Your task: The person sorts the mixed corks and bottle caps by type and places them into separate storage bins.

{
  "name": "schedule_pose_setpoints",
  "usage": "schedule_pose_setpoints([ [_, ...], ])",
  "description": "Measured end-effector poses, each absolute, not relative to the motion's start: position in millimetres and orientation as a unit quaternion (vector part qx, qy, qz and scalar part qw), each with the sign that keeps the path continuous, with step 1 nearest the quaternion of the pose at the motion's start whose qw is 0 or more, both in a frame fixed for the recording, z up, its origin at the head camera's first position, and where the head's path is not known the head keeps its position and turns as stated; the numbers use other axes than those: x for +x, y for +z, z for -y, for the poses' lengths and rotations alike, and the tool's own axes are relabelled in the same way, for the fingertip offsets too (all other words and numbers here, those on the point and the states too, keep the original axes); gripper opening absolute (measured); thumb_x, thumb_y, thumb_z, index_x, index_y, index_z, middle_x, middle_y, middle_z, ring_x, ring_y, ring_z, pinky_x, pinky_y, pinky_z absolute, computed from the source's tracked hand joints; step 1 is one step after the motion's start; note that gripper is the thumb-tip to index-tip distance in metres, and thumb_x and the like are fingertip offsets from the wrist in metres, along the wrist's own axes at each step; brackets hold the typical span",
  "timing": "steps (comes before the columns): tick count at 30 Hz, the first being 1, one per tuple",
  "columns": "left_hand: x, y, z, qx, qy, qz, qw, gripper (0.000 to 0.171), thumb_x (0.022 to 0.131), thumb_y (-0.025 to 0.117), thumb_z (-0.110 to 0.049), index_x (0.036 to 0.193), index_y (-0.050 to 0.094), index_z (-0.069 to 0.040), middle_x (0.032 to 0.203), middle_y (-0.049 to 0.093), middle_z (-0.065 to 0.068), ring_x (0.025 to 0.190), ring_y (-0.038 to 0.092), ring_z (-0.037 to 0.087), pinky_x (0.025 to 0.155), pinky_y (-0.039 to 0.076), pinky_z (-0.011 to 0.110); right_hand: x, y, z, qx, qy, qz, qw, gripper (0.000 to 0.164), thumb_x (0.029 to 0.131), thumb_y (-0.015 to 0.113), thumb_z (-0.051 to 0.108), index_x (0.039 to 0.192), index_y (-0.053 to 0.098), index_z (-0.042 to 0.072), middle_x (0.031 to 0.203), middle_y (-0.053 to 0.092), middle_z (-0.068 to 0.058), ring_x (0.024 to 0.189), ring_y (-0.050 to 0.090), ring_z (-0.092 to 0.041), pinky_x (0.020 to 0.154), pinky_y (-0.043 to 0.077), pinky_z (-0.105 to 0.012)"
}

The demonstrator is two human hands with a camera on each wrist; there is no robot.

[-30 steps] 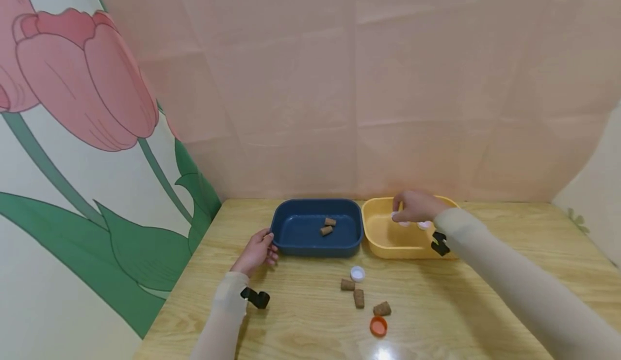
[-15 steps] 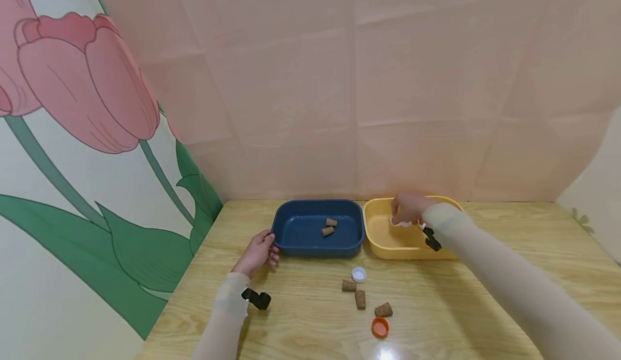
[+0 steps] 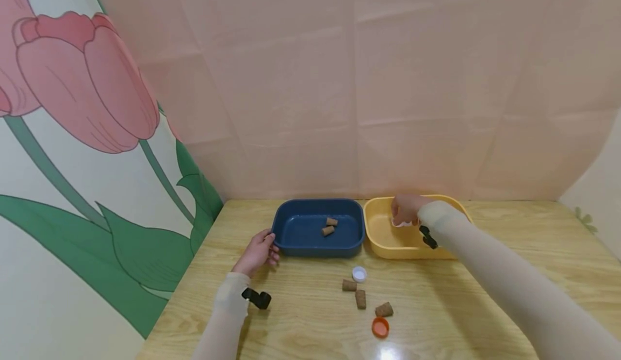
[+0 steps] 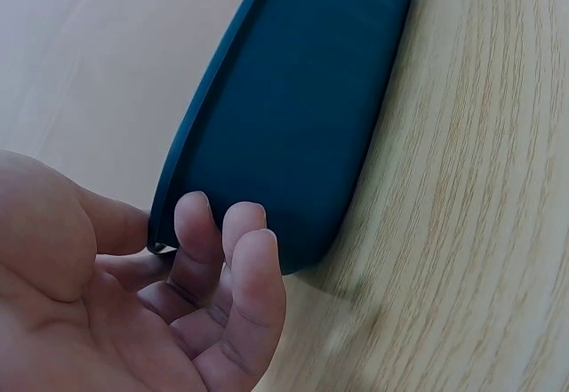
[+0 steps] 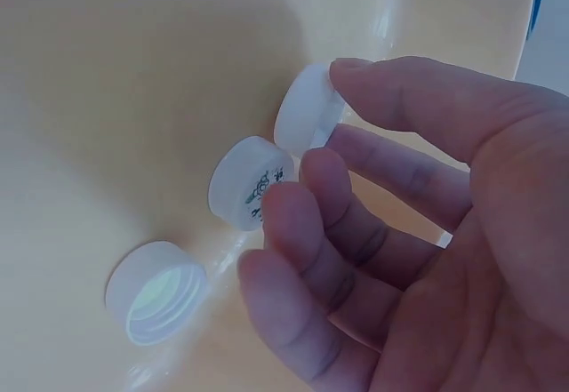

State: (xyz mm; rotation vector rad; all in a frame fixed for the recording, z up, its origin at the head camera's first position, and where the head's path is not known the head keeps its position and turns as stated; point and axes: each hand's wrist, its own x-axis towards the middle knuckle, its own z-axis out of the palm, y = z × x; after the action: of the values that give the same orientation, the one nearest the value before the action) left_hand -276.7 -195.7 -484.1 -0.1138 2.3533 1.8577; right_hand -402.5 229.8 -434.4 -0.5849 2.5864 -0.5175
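My left hand (image 3: 255, 253) pinches the left rim of the blue plastic bin (image 3: 297, 248) between thumb and index finger; the other fingers curl beside the bin's wall in the left wrist view. Inside this bin lie two corks (image 3: 328, 231). Down in the yellow bin (image 3: 388, 252), my right hand (image 3: 408, 208) pinches a white bottle cap (image 5: 307, 112) by thumb and index finger. The right wrist view shows a printed white cap (image 5: 249, 183) and another white cap (image 5: 156, 292), hollow side showing, near the fingers on the bin's floor.
On the wooden table (image 3: 301, 317), in front of the bins, lie a white cap (image 3: 359, 274), corks (image 3: 360, 299) and an orange cap (image 3: 380, 327). The bins stand side by side before a pink cloth-like backdrop (image 3: 291, 106). A tulip-patterned wall (image 3: 82, 85) rises at left.
My right hand has lowered further into the yellow bin with the white bottle cap. The left hand stays on the blue bin's rim.
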Motion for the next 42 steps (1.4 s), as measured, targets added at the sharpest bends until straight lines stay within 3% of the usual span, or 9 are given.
schedule_pose_setpoints([
  [7,-276,-485,195,-0.036,0.616,-0.784,0.072,0.045,0.11,0.033,-0.014,0.15,0.031,0.006,0.087,0.055,0.011,0.067,0.06,0.018,0.059,0.055,0.032,-399,-430,-229,-0.205,-0.182,-0.934,0.228,0.014,0.089,0.072,0.017,0.081,0.069,0.006,0.066,0.058,-0.003,0.049,0.045,-0.012,0.044,0.04,-0.022],
  [14,-275,-487,194,-0.037,0.615,-0.784,0.075,0.044,0.11,0.034,-0.016,0.149,0.034,0.006,0.087,0.055,0.011,0.069,0.06,0.02,0.06,0.056,0.034,-398,-432,-231,-0.189,-0.177,-0.937,0.234,0.015,0.089,0.073,0.021,0.083,0.071,0.007,0.067,0.059,-0.002,0.052,0.05,-0.015,0.046,0.045,-0.024],
  [18,-274,-488,194,-0.033,0.613,-0.786,0.075,0.045,0.111,0.033,-0.018,0.148,0.033,0.007,0.088,0.055,0.012,0.07,0.06,0.021,0.06,0.056,0.036,-395,-431,-234,-0.186,-0.188,-0.938,0.226,0.013,0.09,0.072,0.021,0.091,0.069,0.008,0.069,0.06,-0.005,0.055,0.053,-0.015,0.047,0.049,-0.028],
  [22,-273,-486,194,-0.03,0.617,-0.783,0.074,0.045,0.111,0.033,-0.017,0.148,0.033,0.008,0.088,0.055,0.013,0.069,0.06,0.021,0.06,0.056,0.038,-388,-424,-237,-0.217,-0.202,-0.936,0.188,0.022,0.092,0.07,0.021,0.106,0.069,0.004,0.075,0.065,-0.012,0.059,0.056,-0.017,0.05,0.051,-0.031],
  [26,-274,-485,195,-0.036,0.619,-0.781,0.076,0.043,0.11,0.033,-0.016,0.148,0.035,0.006,0.089,0.055,0.012,0.069,0.059,0.019,0.061,0.056,0.037,-374,-416,-238,-0.248,-0.241,-0.924,0.16,0.032,0.091,0.071,0.021,0.115,0.067,-0.001,0.079,0.066,-0.011,0.059,0.057,-0.018,0.05,0.049,-0.031],
  [30,-276,-485,197,-0.038,0.62,-0.78,0.076,0.044,0.11,0.033,-0.016,0.148,0.034,0.006,0.089,0.055,0.012,0.069,0.06,0.019,0.061,0.056,0.036,-353,-408,-239,-0.271,-0.257,-0.918,0.134,0.035,0.092,0.073,0.027,0.113,0.067,0.001,0.078,0.064,-0.006,0.06,0.056,-0.017,0.054,0.049,-0.031],
  [35,-278,-485,198,-0.036,0.623,-0.778,0.076,0.043,0.11,0.034,-0.016,0.148,0.034,0.005,0.089,0.055,0.011,0.068,0.06,0.019,0.06,0.056,0.034,-324,-404,-239,-0.297,-0.23,-0.923,0.087,0.026,0.091,0.074,0.03,0.108,0.071,0.01,0.078,0.061,0.002,0.068,0.054,-0.013,0.061,0.047,-0.029],
  [42,-277,-484,199,-0.035,0.621,-0.779,0.073,0.043,0.11,0.034,-0.017,0.148,0.035,0.005,0.089,0.055,0.011,0.069,0.06,0.02,0.06,0.056,0.037,-287,-414,-232,-0.338,-0.247,-0.904,0.085,0.018,0.088,0.076,0.02,0.105,0.07,0.014,0.071,0.056,0.008,0.063,0.05,-0.007,0.06,0.044,-0.024],
])
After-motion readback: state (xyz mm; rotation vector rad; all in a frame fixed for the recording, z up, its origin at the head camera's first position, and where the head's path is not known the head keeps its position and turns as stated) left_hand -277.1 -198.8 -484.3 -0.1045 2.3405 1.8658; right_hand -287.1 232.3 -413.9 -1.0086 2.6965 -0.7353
